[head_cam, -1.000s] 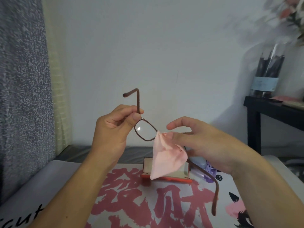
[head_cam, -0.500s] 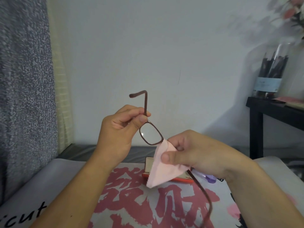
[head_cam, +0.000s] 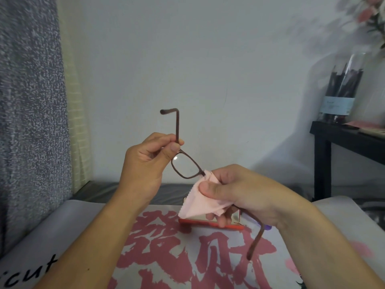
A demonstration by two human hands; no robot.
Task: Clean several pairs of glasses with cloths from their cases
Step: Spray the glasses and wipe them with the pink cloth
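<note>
Glasses (head_cam: 186,166) mid-frame, light and fragile, left hand (head_cam: 145,163) pinching the hinge corner, right hand (head_cam: 235,190) squeezing the soft pink cloth (head_cam: 205,203) around the other lens

Open air above and left of the red case (head_cam: 210,223), printed bench (head_cam: 158,257) bare in front of it, grey curtain (head_cam: 29,113) far left of it, black side table (head_cam: 341,142) walling off its right

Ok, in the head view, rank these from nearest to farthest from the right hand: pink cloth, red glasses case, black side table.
1. pink cloth: pinched in the right hand itself.
2. red glasses case: on the table just below that hand.
3. black side table: far right, against the wall.
</note>
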